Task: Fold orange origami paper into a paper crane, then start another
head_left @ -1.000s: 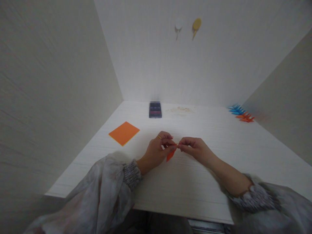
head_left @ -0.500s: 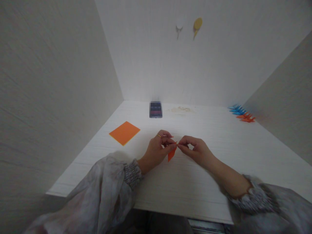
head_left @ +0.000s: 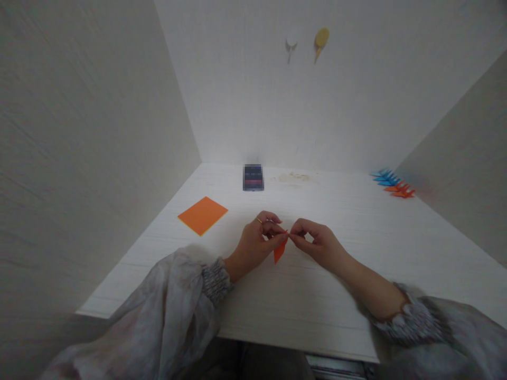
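My left hand (head_left: 259,240) and my right hand (head_left: 317,241) meet over the middle of the white table (head_left: 356,232). Both pinch the top of a small folded orange paper piece (head_left: 279,251), whose pointed lower part hangs down between them just above the tabletop. The fingers of each hand are curled and pressed together at the paper's tip. A thin ring shows on a finger of my left hand. Grey-white loose sleeves cover both forearms.
A stack of square orange paper (head_left: 203,215) lies to the left. A dark phone (head_left: 253,177) rests near the back wall. At the far right corner sit several folded blue pieces (head_left: 383,177) and orange pieces (head_left: 401,191). Walls close in on three sides.
Both hands and the folded orange piece have stayed almost in place; the pinch at the tip has shifted only slightly.
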Tool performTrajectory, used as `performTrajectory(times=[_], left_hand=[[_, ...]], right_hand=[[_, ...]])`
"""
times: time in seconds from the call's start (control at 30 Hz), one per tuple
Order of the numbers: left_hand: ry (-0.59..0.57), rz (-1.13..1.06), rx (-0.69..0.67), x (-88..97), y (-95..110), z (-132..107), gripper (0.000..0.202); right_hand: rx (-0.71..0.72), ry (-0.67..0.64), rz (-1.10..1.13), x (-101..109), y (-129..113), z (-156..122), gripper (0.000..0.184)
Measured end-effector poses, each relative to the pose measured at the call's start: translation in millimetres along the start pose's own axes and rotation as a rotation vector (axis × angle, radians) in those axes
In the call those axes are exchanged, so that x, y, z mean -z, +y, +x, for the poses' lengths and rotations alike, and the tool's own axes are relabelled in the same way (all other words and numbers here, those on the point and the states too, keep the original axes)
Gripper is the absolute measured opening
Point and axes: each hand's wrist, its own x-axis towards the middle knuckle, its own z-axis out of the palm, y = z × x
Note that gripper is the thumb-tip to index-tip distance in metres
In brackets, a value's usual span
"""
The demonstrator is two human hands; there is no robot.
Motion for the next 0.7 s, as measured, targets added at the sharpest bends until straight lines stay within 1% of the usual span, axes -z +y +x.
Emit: performTrajectory(times=[0.1, 0.3, 0.4, 0.6, 0.7], left_hand=[[-0.001, 0.006, 0.012, 0.3, 0.4, -0.5, 0.03], [0.014, -0.009, 0.014, -0.7, 3.0, -1.1, 0.031], [0.022, 0.0, 0.011, -1.0, 3.2, -0.9, 0.032], [0.043, 0.002, 0.019, -0.6, 1.9, -0.9, 0.033], [0.049, -0.005, 0.034, -1.2, 2.6, -1.4, 0.036]], right_hand=[[-0.013, -0.016, 0.035, 2.2, -0.6, 0.6, 0.015], [0.006, 0.023, 0.057, 4.7, -3.3, 1.3, 0.015], [0.002, 0.022, 0.079, 4.0, -3.7, 1.6, 0.016], [-0.07, 0.023, 0.16, 2.9, 0.6, 1.8, 0.015], [-0.128, 0.006, 0.254, 1.0, 3.8, 1.9, 0.014]])
